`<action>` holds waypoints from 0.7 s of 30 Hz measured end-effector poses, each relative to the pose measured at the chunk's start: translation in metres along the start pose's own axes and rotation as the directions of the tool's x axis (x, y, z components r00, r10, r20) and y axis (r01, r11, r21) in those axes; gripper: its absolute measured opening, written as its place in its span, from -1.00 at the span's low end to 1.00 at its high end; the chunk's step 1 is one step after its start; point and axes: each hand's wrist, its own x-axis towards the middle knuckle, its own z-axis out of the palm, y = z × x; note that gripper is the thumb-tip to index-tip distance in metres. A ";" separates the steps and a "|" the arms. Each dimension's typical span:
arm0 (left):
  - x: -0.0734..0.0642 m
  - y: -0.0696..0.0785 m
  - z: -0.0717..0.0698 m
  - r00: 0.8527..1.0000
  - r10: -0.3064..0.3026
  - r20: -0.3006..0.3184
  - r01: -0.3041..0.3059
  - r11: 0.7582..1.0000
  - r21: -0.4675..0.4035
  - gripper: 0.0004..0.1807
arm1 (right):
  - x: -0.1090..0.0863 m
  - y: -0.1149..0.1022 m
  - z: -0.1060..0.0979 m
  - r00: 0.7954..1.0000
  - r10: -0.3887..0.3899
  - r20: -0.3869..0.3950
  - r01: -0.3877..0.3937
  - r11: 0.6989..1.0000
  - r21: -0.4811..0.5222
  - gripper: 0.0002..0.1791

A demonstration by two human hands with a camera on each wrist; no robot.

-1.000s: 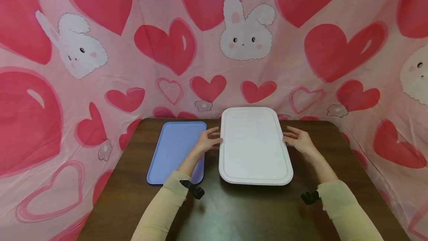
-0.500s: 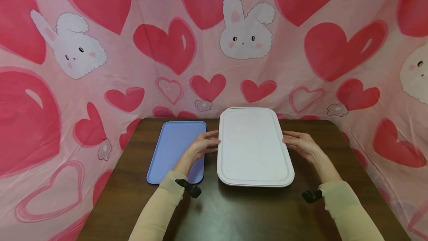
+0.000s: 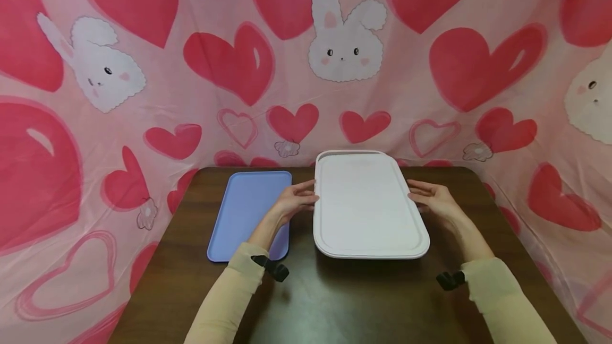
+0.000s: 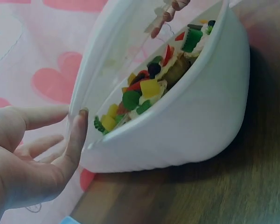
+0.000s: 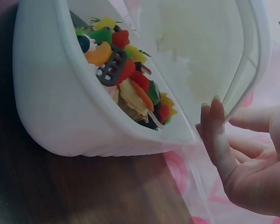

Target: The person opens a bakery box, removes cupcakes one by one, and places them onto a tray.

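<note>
A white lid (image 3: 368, 200) sits raised and tilted over a deep white box (image 4: 191, 116). My left hand (image 3: 295, 200) pinches the lid's left edge between thumb and fingers. On the opposite edge, my right hand (image 3: 436, 203) pinches the lid the same way. Both wrist views look through the gap beneath the lid. Inside are colourful pieces of food (image 5: 126, 70), red, green, yellow and orange, on pale cream and pastry-like bases. A dark slotted piece (image 5: 113, 65) lies among them. From above, the lid hides these contents.
A blue tray (image 3: 253, 206) lies flat on the dark wooden table (image 3: 363, 307), left of the box and partly behind my left forearm. A pink cloth (image 3: 287, 73) with hearts and rabbits hangs behind the table.
Both hands have closed on the lid's edges. The lid has shifted a little toward me and right, so the box's far rim now shows behind it.
</note>
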 end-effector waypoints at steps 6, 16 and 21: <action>0.002 0.001 0.012 1.000 0.010 0.002 -0.010 1.000 -0.007 -0.34 | -0.003 0.000 -0.009 1.000 0.030 0.006 -0.030 1.000 0.010 -0.20; 0.006 0.007 0.038 0.997 0.066 0.028 -0.071 0.970 0.232 -0.44 | -0.014 -0.002 -0.016 0.996 -0.062 -0.061 0.050 0.982 -0.182 -0.28; 0.008 0.009 0.052 0.986 0.164 0.039 -0.164 0.883 0.441 -0.54 | -0.020 -0.004 -0.016 0.985 -0.139 -0.104 0.100 0.943 -0.316 -0.38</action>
